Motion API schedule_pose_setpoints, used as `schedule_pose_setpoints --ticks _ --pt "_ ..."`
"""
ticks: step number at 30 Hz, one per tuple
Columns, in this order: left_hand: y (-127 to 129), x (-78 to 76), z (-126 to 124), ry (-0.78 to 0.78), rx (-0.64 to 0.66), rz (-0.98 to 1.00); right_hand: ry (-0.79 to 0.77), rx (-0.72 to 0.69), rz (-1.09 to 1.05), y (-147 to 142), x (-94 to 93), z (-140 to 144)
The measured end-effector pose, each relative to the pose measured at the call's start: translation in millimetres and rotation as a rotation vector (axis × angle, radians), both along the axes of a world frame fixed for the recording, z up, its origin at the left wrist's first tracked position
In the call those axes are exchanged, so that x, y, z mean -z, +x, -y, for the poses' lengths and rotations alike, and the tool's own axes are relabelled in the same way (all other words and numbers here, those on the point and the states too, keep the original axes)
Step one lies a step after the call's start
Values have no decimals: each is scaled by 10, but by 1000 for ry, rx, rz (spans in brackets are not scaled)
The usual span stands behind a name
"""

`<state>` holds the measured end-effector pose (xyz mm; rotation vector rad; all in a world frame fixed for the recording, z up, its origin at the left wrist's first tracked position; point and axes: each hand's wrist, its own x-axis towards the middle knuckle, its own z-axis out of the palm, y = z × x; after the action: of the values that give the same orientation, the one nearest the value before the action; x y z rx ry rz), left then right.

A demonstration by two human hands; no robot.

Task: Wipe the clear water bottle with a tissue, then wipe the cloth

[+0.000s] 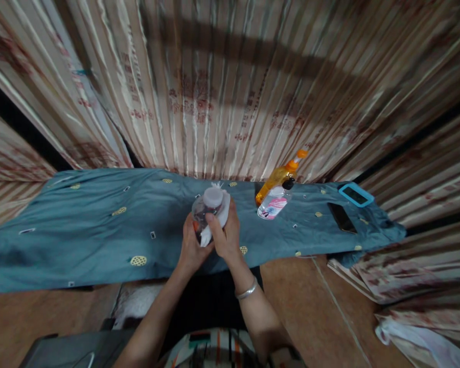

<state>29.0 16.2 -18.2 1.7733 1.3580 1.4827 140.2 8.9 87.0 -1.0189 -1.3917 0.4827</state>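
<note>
A clear bottle with a whitish cap (213, 197) is held upright between my two hands, in front of me over the cloth-covered table. My left hand (191, 248) grips the bottle's lower left side. On the other side, my right hand (229, 232) presses a white cloth or tissue (224, 209) against the bottle, its thumb lying across the front. The fingers behind the bottle are hidden. A silver bangle (247, 290) circles my right wrist.
To the right stand an amber pump bottle (273, 183) with an orange top and a clear bottle (275, 203) with a black cap. Farther right lie a dark phone (342, 217) and a blue-framed device (355, 194). Patterned curtains (214, 92) surround the blue-green tablecloth (99, 225).
</note>
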Motion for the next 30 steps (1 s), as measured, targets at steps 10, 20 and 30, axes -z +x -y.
schedule_pose_setpoints --ticks 10,20,30 --pt "-117 8 50 -90 76 -33 -277 -72 -401 28 533 -12" --pt "-28 -246 -88 -53 21 -93 -325 -18 -417 112 253 -11" --pt "136 -203 -22 -168 112 108 36 177 68 10 27 -17"
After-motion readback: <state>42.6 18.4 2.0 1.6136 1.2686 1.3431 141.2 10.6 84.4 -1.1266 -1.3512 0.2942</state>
